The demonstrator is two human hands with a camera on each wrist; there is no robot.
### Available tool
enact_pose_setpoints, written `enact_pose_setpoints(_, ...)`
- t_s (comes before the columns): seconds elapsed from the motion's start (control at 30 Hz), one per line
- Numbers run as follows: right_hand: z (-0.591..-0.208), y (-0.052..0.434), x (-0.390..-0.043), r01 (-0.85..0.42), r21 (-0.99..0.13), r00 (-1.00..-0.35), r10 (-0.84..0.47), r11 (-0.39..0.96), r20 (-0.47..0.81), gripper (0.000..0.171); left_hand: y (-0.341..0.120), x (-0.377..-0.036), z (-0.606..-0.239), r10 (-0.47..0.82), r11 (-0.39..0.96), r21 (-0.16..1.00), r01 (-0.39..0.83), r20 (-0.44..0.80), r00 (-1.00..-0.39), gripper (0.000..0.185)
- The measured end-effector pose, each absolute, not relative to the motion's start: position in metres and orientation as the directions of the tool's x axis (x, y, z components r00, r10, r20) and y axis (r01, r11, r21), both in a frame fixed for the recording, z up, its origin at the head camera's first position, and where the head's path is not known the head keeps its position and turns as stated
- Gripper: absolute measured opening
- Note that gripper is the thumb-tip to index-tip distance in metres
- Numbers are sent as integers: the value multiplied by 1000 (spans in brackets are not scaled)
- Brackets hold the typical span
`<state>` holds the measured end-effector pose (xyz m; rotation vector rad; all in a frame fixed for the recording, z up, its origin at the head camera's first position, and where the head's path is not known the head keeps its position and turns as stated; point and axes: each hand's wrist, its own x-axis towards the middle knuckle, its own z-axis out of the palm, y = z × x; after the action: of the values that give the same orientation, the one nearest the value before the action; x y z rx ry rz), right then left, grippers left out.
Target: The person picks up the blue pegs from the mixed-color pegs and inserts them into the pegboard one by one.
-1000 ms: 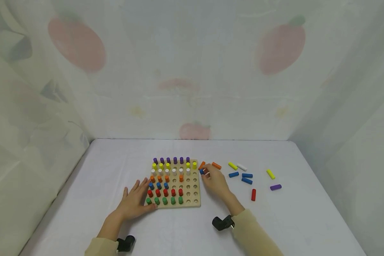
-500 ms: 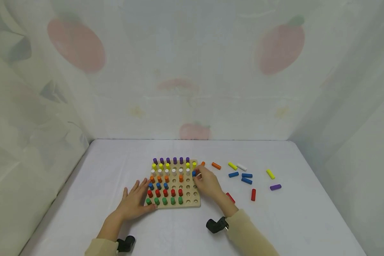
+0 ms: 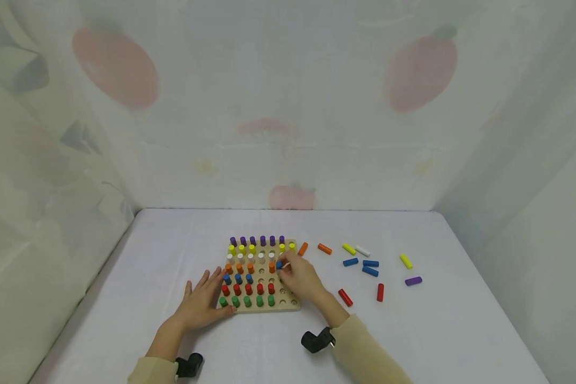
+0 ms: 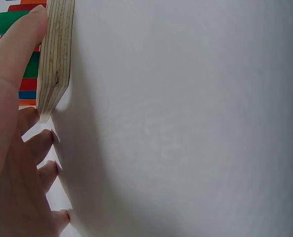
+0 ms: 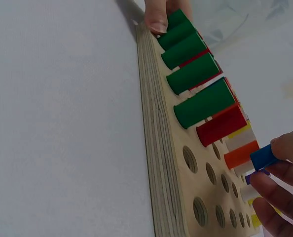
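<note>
— While the head view looks down, what's the room like?

— White table (image 3: 173,250) walled by pale curtains printed with faded fruit. A wooden pegboard (image 3: 288,305) sits near the middle, its left columns filled with coloured pegs. Loose pegs lie scattered to its right. The right hand (image 3: 301,278) is over the board, pinching a blue peg (image 3: 279,265) above the open holes. The left hand (image 3: 202,305) lies flat, fingers straight, against the board's near left corner.

— And the left wrist view?

— Mostly bare tabletop. The board's layered edge (image 4: 55,59) shows at top left, one fingertip (image 4: 23,34) pressed on it. The pegs are cut off to slivers of colour.

— The right wrist view?

— The board runs away edge-on, green pegs (image 5: 193,74) lying nearest the far fingertip, empty holes close to the camera. The blue peg (image 5: 263,157) is pinched between finger and thumb (image 5: 289,148), just above the board. Which hole it hangs over, I can't tell; the hand is cut off at the frame's corner.
</note>
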<state>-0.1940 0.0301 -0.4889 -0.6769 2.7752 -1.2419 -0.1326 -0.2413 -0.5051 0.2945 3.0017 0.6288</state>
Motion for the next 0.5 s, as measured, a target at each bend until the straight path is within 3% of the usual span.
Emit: enact_pose_setpoints(0.5, -490, 16, -192, -451, -682, -866, -468, 576, 178, 23, -240, -131, -502, 194, 899, 405, 165, -32, -980, 98)
